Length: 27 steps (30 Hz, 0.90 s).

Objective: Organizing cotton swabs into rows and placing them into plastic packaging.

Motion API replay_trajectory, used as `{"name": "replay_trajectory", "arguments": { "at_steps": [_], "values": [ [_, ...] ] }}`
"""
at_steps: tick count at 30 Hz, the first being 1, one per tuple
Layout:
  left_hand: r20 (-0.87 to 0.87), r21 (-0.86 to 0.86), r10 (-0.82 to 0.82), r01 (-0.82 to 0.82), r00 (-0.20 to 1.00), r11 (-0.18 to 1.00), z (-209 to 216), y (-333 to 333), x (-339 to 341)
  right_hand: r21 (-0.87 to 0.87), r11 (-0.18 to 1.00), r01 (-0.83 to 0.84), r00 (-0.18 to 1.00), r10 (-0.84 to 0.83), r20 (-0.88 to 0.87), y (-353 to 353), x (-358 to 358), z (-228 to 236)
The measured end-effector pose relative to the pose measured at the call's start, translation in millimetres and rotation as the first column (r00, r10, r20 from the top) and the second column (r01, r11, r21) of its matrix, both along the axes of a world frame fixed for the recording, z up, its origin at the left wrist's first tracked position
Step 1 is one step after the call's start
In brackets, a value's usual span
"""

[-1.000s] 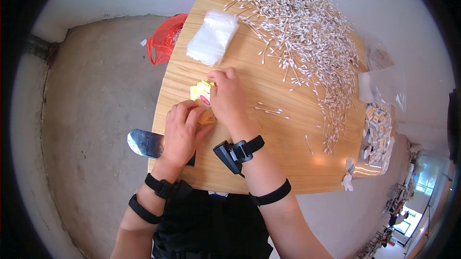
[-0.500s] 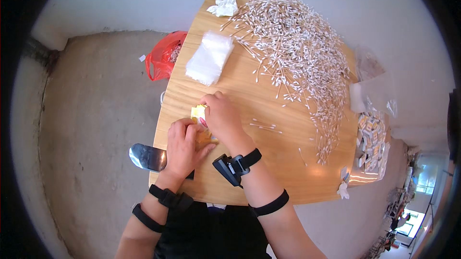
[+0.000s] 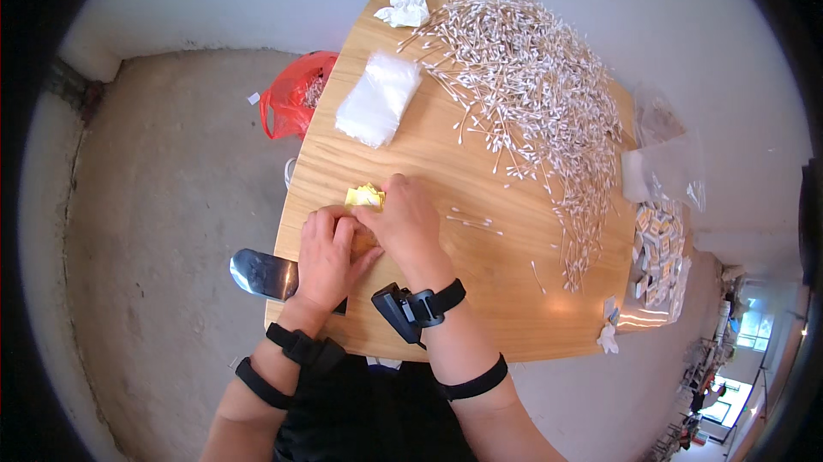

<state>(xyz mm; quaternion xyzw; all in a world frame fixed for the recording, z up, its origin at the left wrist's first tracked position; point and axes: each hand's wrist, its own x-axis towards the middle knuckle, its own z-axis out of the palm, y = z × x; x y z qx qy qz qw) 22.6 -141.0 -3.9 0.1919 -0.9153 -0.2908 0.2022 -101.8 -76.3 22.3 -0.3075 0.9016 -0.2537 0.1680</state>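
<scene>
My left hand (image 3: 326, 255) lies near the table's left front edge, fingers curled and thumb stretched toward the right. My right hand (image 3: 406, 226) meets it from the right, its fingers bent in close to the left fingertips. Both hands close round a small thing that they mostly hide; only an orange-brown patch shows between them, and I cannot make out its kind. Just beyond the fingertips lies a small stack of yellow paper slips (image 3: 366, 196). Right of my right hand, a few loose cotton swabs (image 3: 474, 221) rest on the wooden table (image 3: 480, 312).
A large heap of cotton swabs (image 3: 536, 85) covers the far right. Clear plastic bags (image 3: 377, 100) and crumpled tissue (image 3: 403, 9) lie far left. A dark shiny object (image 3: 264, 275) overhangs the left edge near a red bag (image 3: 296, 93). Small packs (image 3: 660, 248) fill a bag at right.
My right hand has drawn slightly nearer and right, off the yellow slips, which now show more fully. The left hand stays nearly in place.
</scene>
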Motion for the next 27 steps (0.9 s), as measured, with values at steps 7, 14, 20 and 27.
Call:
{"name": "replay_trajectory", "arguments": {
  "at_steps": [7, 14, 20, 27],
  "values": [
    [-0.044, 0.008, 0.010, -0.009, 0.999, 1.000, 0, 0, 0, 0.069, 0.996, -0.062, 0.895, 0.025, 0.446, 6, -21, -12],
    [-0.047, 0.052, 0.011, -0.008, 0.999, 0.999, -3, -1, 3, -0.085, 0.991, -0.100, 0.979, 0.113, 0.172, 12, -7, -9],
    [-0.111, 0.147, 0.100, -0.083, 0.989, 0.986, -2, 1, 7, -0.232, 0.969, 0.088, 0.839, 0.053, 0.542, 25, -1, -26],
    [-0.221, 0.683, 0.108, 0.075, 0.969, 0.727, 6, 3, -8, -0.669, 0.665, 0.331, 0.796, 0.185, 0.577, 35, 12, -24]
  ]
}}
